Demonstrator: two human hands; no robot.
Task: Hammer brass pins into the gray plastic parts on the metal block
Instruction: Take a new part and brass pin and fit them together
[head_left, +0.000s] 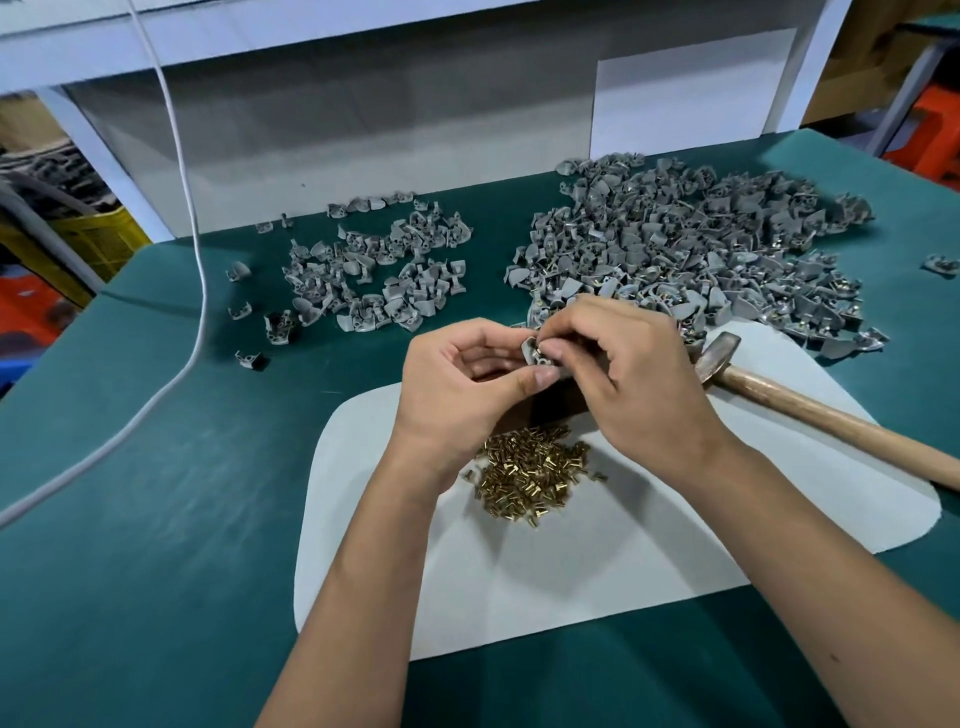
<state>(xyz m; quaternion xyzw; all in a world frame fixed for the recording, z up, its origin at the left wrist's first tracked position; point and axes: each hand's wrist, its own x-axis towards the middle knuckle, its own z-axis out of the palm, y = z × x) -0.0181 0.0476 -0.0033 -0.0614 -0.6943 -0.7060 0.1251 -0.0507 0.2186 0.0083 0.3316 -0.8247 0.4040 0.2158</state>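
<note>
Your left hand (462, 374) and right hand (618, 364) both pinch one gray plastic part (540, 356) just above the dark metal block (550, 402), while the hammer (779, 400) lies right of your right hand, its handle running toward the near right.

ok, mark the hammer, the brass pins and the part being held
hammer (810, 410): head view, on the wooden handle, right of the hands.
brass pins (535, 470): head view, middle of the loose heap on the white mat.
gray part (537, 353): head view, on the piece pinched between both hands' fingertips.
</note>
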